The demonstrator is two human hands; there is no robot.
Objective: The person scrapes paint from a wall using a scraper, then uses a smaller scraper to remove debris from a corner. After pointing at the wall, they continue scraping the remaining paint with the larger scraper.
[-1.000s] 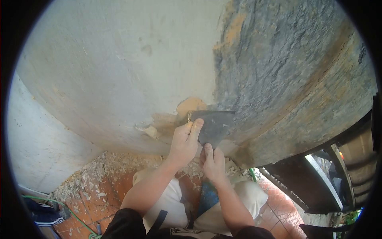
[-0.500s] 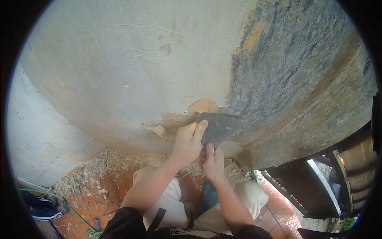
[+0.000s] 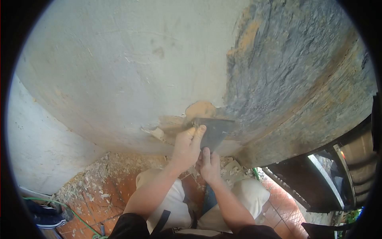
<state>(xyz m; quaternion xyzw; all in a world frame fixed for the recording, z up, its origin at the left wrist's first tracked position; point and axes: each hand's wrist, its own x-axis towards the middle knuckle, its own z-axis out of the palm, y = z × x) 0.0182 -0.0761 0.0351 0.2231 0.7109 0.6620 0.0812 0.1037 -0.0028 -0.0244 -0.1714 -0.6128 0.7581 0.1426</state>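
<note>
A wide, dark-bladed scraper (image 3: 215, 132) lies near the lower part of the wall (image 3: 131, 83), its straight edge turned up toward the surface. My left hand (image 3: 186, 144) is closed on the blade's left side, with the thumb over its face. Below the blade, my right hand (image 3: 209, 166) wraps round the handle, which the fingers mostly hide. Just above the blade shows a bare orange-tan patch (image 3: 201, 108) with a ragged paint border. To the left, a loose flap of pale coating (image 3: 158, 134) curls off the wall.
Flakes and crumbs cover the tiled floor (image 3: 115, 191) along the wall's foot. A green hose (image 3: 73, 212) runs at lower left beside a dark shoe with white stripes (image 3: 49, 221). Rough grey stone-like surface (image 3: 278, 75) fills the right, above a dark frame (image 3: 304, 181).
The scraper and both hands have come slightly down the wall, away from the orange-tan patch. My view has shifted a little too. Both hands keep their hold.
</note>
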